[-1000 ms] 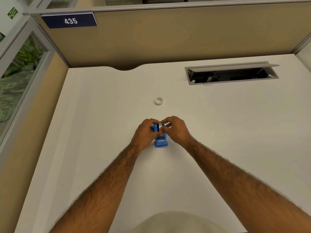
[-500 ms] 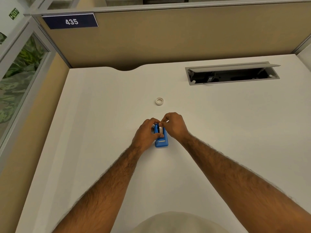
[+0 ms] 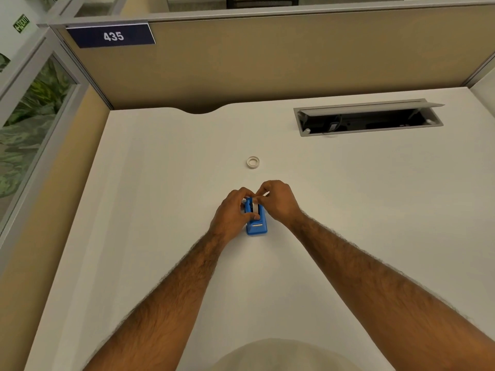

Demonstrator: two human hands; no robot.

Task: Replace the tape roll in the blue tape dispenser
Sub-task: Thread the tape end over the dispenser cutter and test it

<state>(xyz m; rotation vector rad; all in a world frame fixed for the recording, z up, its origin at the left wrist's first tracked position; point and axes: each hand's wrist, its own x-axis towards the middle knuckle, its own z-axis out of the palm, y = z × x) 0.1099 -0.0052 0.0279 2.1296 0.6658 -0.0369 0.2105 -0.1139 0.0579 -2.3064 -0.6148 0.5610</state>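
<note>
Gripping the blue tape dispenser (image 3: 256, 222) on the surface (image 3: 348, 210), my left hand (image 3: 234, 211) steadied it; right hand (image 3: 277, 200) fingers (image 3: 261, 195) pinched the white tape roll (image 3: 258, 208) seated in it.

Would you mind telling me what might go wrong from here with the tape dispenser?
The tape strip pinched by the right hand may stick to its fingers or twist before reaching the cutter. The blue dispenser, steadied only by the left hand, may slide on the smooth desk. The loose small ring nearby could be knocked away.
</note>
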